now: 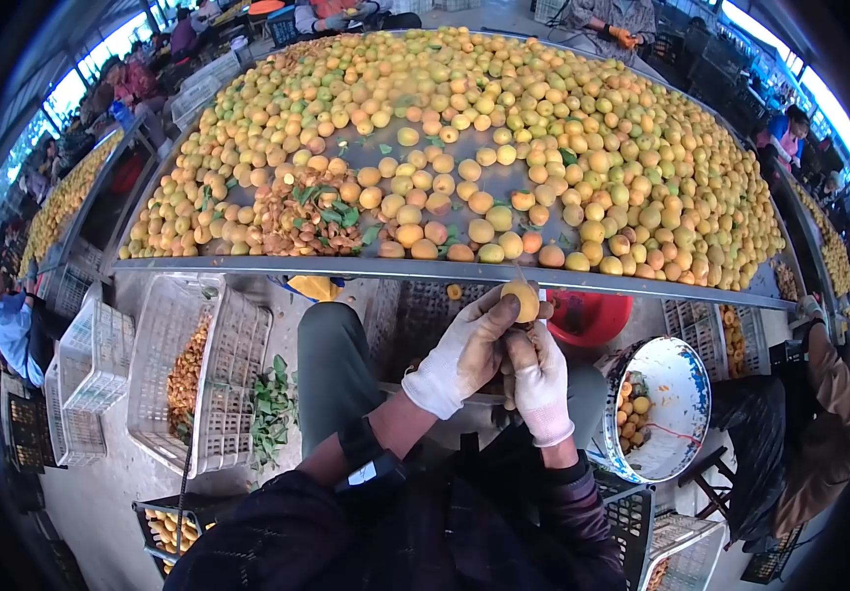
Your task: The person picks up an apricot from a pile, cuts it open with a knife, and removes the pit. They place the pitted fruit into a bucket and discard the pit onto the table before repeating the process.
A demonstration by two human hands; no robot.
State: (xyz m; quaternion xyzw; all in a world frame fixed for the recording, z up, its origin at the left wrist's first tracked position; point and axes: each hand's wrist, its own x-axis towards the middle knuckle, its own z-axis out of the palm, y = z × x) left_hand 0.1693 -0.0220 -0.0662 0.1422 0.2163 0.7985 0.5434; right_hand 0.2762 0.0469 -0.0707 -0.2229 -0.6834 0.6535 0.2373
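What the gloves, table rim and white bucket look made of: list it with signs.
Gloves: likely knitted fabric, matte, with snug, soft cuffs. Table rim: probably metal, smooth grey, dull sheen. White bucket: perhaps painted metal or plastic; slightly glossy wall, mottled rim, so open.

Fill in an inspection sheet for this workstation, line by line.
Surface: metal table, largely covered with loose fruit.
Job's things: one yellow fruit, held at the fingertips.
Clutter: brownish heap on the table; green leaves on the floor beside a white crate.
Hands: both gloved; left hand holds the yellow fruit; right hand close beside, its grip unclear.
Cables: one thin dark line by the crate, possibly a cord.
Surroundings: red basin, whitish bucket with contents, person at right.
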